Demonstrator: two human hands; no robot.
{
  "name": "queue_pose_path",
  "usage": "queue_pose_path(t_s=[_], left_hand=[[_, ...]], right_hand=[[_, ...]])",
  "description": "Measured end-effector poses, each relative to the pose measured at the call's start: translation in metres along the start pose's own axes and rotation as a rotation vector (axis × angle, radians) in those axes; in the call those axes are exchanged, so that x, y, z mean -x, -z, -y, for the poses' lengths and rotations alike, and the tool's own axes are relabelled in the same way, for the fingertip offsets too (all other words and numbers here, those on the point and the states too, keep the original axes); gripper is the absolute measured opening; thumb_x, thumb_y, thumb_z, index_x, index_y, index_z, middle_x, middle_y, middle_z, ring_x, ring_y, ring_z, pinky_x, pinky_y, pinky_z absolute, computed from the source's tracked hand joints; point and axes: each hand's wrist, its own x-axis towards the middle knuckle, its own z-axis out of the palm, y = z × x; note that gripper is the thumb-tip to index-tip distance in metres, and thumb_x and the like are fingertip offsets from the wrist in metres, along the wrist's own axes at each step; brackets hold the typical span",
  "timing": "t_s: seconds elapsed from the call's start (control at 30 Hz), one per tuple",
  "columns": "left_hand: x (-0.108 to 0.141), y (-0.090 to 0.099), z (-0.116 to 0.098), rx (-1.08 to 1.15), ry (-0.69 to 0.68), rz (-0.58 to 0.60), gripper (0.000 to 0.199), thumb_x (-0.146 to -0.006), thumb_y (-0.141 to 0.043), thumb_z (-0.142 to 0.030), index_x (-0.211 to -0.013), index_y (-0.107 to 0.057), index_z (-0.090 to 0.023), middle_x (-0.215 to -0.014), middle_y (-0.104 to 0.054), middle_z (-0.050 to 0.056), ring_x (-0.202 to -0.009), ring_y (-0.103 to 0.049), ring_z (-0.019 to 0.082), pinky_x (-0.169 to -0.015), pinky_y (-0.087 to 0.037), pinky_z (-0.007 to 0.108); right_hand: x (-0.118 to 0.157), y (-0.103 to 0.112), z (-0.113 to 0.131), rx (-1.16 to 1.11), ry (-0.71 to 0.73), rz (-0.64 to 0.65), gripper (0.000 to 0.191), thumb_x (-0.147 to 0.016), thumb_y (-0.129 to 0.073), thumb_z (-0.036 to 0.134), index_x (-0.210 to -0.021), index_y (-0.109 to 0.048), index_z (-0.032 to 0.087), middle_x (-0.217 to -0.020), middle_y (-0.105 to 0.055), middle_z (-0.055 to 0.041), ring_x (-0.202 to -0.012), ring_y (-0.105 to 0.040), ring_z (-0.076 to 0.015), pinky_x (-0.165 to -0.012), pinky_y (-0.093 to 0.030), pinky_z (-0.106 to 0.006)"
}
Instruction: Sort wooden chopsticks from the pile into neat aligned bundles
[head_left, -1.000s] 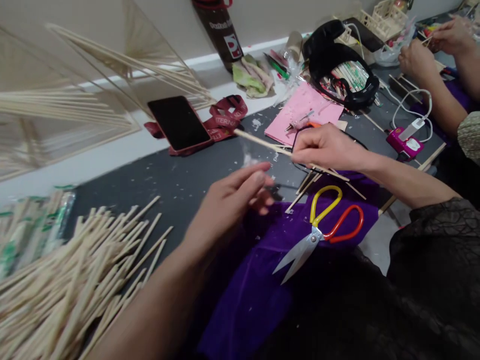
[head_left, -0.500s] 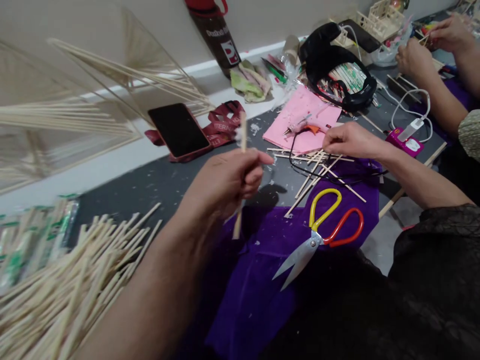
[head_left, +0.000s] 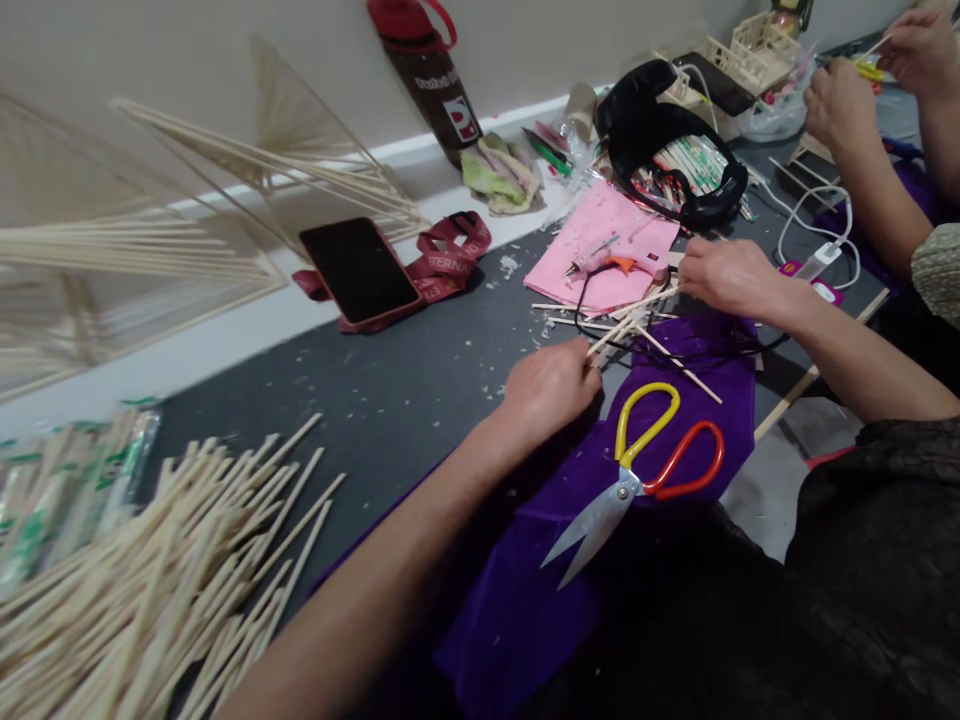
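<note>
My left hand (head_left: 551, 390) is closed low over the table, its fingertips on one end of a thin wooden stick (head_left: 628, 322). That stick runs up toward my right hand (head_left: 724, 278), whose pinched fingers grip its other end. Several loose sticks (head_left: 679, 362) lie crossed beneath, partly on purple cloth (head_left: 517, 570). A pink hot glue gun (head_left: 637, 258) rests beside my right hand on a pink sheet (head_left: 555, 270), its black cord looping under the sticks. Scissors (head_left: 622, 493) with one yellow and one red handle lie open on the cloth, below both hands.
A big heap of sticks (head_left: 142, 580) and wrapped bundles (head_left: 82, 490) are at left. Behind are a phone (head_left: 360, 272), a strap (head_left: 454, 255), a bottle (head_left: 427, 85) and a stick frame (head_left: 262, 140). A co-worker's hands (head_left: 840, 100) hold a thin stick at upper right.
My left hand has moved right and down to the crossed sticks; the short stick it held upright no longer shows. My right hand has shifted slightly right. The co-worker's hands have risen.
</note>
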Motion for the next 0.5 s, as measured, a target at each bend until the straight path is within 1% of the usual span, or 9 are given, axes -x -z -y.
queue_pose_path(t_s=[0.07, 0.13, 0.2, 0.27, 0.33, 0.4, 0.47, 0.5], left_hand=[[0.002, 0.012, 0.010, -0.026, 0.036, -0.009, 0.032, -0.088, -0.041, -0.032, -0.104, -0.065, -0.018, -0.092, -0.074, 0.012, -0.084, -0.068, 0.027, -0.063, -0.043, 0.031], [0.004, 0.023, 0.019, -0.034, 0.041, -0.023, 0.029, -0.086, -0.044, -0.033, -0.100, -0.066, -0.021, -0.087, -0.074, 0.009, -0.079, -0.067, 0.025, -0.060, -0.040, 0.029], [0.005, 0.033, 0.026, -0.005, 0.007, -0.018, 0.026, -0.084, -0.045, -0.031, -0.094, -0.067, -0.023, -0.082, -0.073, 0.006, -0.074, -0.066, 0.023, -0.058, -0.038, 0.027], [0.007, 0.039, 0.031, 0.045, -0.031, 0.024, 0.023, -0.083, -0.045, -0.030, -0.090, -0.066, -0.023, -0.078, -0.072, 0.005, -0.072, -0.064, 0.021, -0.059, -0.037, 0.027], [0.009, 0.042, 0.036, 0.050, -0.040, 0.074, 0.023, -0.086, -0.044, -0.032, -0.085, -0.065, -0.023, -0.074, -0.070, 0.004, -0.069, -0.062, 0.021, -0.059, -0.036, 0.027], [0.012, 0.042, 0.042, -0.020, -0.025, 0.101, 0.027, -0.089, -0.042, -0.036, -0.085, -0.066, -0.023, -0.074, -0.068, 0.004, -0.068, -0.061, 0.021, -0.057, -0.033, 0.027], [0.015, 0.038, 0.049, -0.104, -0.028, 0.082, 0.030, -0.090, -0.041, -0.039, -0.089, -0.067, -0.024, -0.078, -0.067, 0.006, -0.070, -0.061, 0.021, -0.056, -0.031, 0.027], [0.017, 0.035, 0.053, -0.101, -0.048, 0.061, 0.030, -0.090, -0.042, -0.039, -0.091, -0.068, -0.024, -0.080, -0.067, 0.006, -0.073, -0.061, 0.021, -0.056, -0.031, 0.027]], right_hand=[[0.000, 0.003, -0.002, -0.009, -0.035, 0.002, 0.037, -0.097, -0.036, 0.029, -0.109, -0.067, 0.014, -0.107, -0.069, -0.0139, -0.088, -0.063, -0.0237, -0.062, -0.029, -0.030], [-0.001, 0.002, 0.003, -0.035, -0.035, 0.023, 0.035, -0.097, -0.037, 0.029, -0.108, -0.068, 0.015, -0.103, -0.072, -0.0134, -0.088, -0.064, -0.0240, -0.062, -0.031, -0.030], [-0.006, -0.002, 0.014, -0.067, -0.008, 0.072, 0.034, -0.095, -0.041, 0.030, -0.109, -0.068, 0.014, -0.104, -0.072, -0.0152, -0.089, -0.065, -0.0252, -0.062, -0.032, -0.030], [-0.012, -0.008, 0.028, -0.093, 0.019, 0.116, 0.035, -0.092, -0.047, 0.034, -0.109, -0.069, 0.012, -0.106, -0.072, -0.0180, -0.091, -0.066, -0.0276, -0.062, -0.034, -0.031], [-0.017, -0.013, 0.040, -0.108, 0.039, 0.129, 0.036, -0.089, -0.050, 0.034, -0.108, -0.070, 0.011, -0.108, -0.071, -0.0198, -0.093, -0.065, -0.0292, -0.062, -0.035, -0.032], [-0.021, -0.014, 0.047, -0.114, 0.079, 0.128, 0.032, -0.088, -0.050, 0.029, -0.105, -0.071, 0.011, -0.106, -0.071, -0.0195, -0.092, -0.065, -0.0280, -0.063, -0.035, -0.032], [-0.022, -0.014, 0.051, -0.129, 0.149, 0.145, 0.028, -0.087, -0.050, 0.024, -0.101, -0.071, 0.013, -0.102, -0.072, -0.0170, -0.089, -0.064, -0.0253, -0.063, -0.034, -0.031], [-0.021, -0.013, 0.052, -0.143, 0.196, 0.154, 0.026, -0.087, -0.050, 0.024, -0.100, -0.071, 0.014, -0.102, -0.071, -0.0154, -0.088, -0.064, -0.0240, -0.063, -0.033, -0.031]])
